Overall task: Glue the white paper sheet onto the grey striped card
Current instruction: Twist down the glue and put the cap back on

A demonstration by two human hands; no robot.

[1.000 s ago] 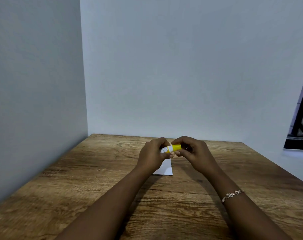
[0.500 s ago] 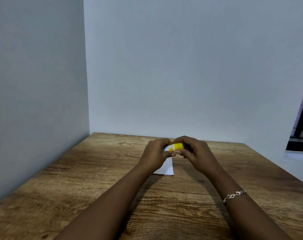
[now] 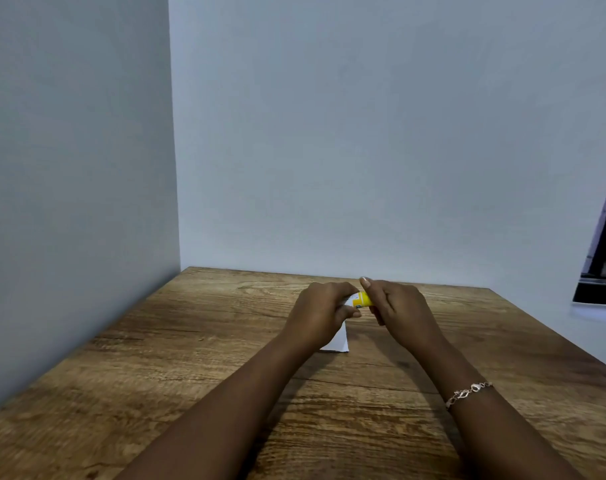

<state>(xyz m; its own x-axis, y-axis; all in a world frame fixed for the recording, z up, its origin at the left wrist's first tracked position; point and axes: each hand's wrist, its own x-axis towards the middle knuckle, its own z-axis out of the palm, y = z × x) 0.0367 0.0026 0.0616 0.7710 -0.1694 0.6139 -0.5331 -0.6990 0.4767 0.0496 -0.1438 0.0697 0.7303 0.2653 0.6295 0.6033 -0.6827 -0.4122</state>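
Since both hands are clamped on the glue stick (image 3: 362,299) just above the bench (image 3: 190,375), I read this as uncapping or twisting it. The left hand (image 3: 324,311) wraps the pale end to brace it and the right hand (image 3: 398,306) pinches the yellow end. The white paper sheet (image 3: 339,341) lies flat mid-bench, partly under the left hand, handy for gluing. The grey striped card isn't visible, possibly hidden.

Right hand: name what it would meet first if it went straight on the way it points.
The right hand grips one end of the yellow glue stick; going on leftward, it would probably meet the left hand, which holds the other end.
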